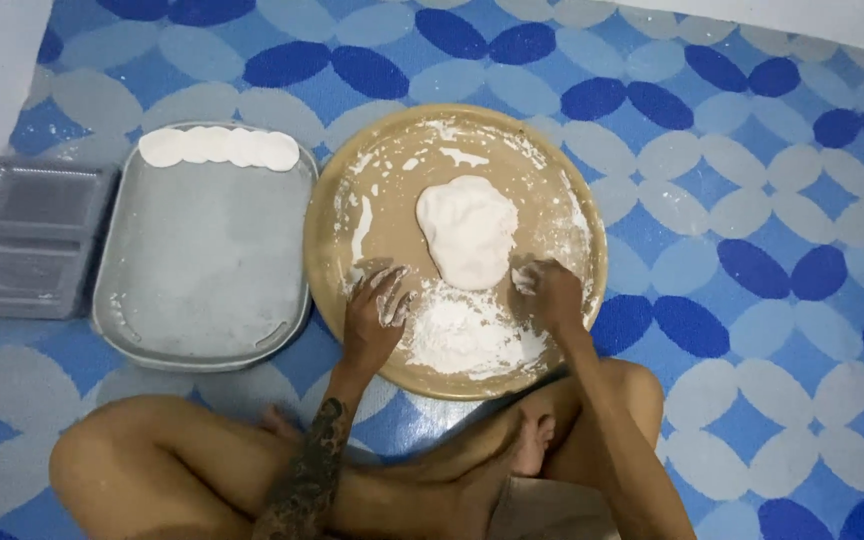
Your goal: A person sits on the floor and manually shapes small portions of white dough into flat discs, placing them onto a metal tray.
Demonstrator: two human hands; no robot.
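Note:
A lump of white dough [467, 230] lies in the middle of a round tan tray [332, 215] dusted with flour. A patch of loose flour [467, 335] covers the tray's near part. My left hand [372, 310] rests on the tray left of the dough, fingers spread and floury, holding nothing. My right hand [549, 292] sits at the dough's lower right edge, fingers curled down onto the floured surface; whether it pinches any dough is unclear.
A grey rectangular tray [202, 270] lies to the left with a row of several flat white dough discs [219, 148] along its far edge. Clear plastic containers [27, 240] sit further left. My crossed legs are below, on a blue patterned mat [752, 200].

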